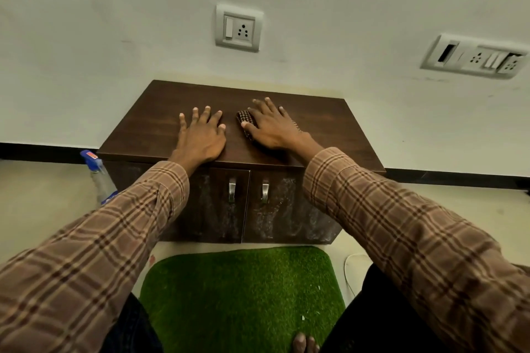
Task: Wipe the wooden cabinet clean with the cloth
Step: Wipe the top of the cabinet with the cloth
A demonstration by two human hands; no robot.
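Head-worn view, forward and down

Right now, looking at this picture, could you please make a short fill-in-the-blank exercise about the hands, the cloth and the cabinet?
1. The right hand presses the checked cloth flat on the cabinet's ____.
2. The left hand rests on the wooden cabinet and holds ____.
3. The spray bottle stands on the floor at the cabinet's ____ side.
4. The dusty doors carry ____ metal handles.

Missing words: top; nothing; left; two
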